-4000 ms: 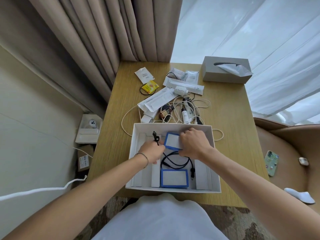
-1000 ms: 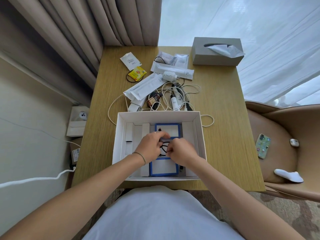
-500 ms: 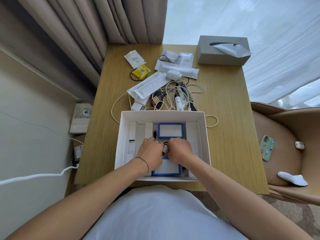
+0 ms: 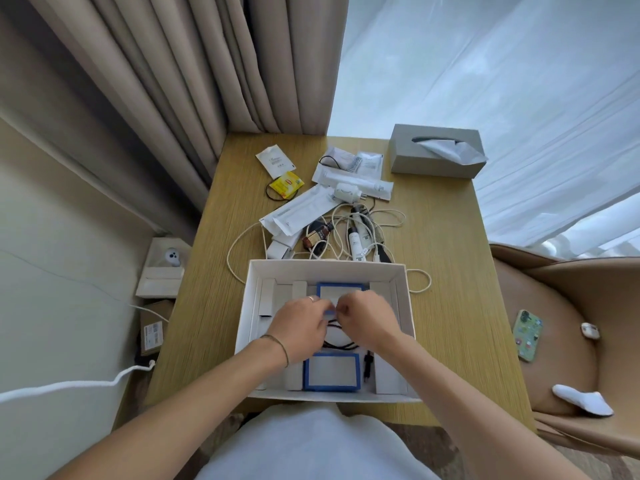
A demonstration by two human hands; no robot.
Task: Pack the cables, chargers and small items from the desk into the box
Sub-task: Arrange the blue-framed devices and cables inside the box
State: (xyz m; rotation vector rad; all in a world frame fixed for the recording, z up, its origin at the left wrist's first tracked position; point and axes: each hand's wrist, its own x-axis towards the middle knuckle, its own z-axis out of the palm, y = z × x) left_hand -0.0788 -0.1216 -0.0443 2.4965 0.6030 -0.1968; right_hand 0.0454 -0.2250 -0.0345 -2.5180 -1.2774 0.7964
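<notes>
Both hands have slid up the white box [image 4: 408,306]; left hand [image 4: 299,329] and right hand [image 4: 363,322] pinch the black cable [image 4: 341,346] between the blue-edged pads. Loose loops could spring out once they let go.

Probably a hotel room: curtains [image 4: 194,98], small desk [image 4: 446,271], tissue box [image 4: 415,157], armchair [image 4: 571,306].

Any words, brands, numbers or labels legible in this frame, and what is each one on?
None can be read.
White sachet: printed lines, too small.
Yellow sachet: red logo, blurred.
Long white packets: fine print, illegible.
White tube: dark marks, unreadable.
Cardboard box on the floor: barcode label, digits too small.
</notes>
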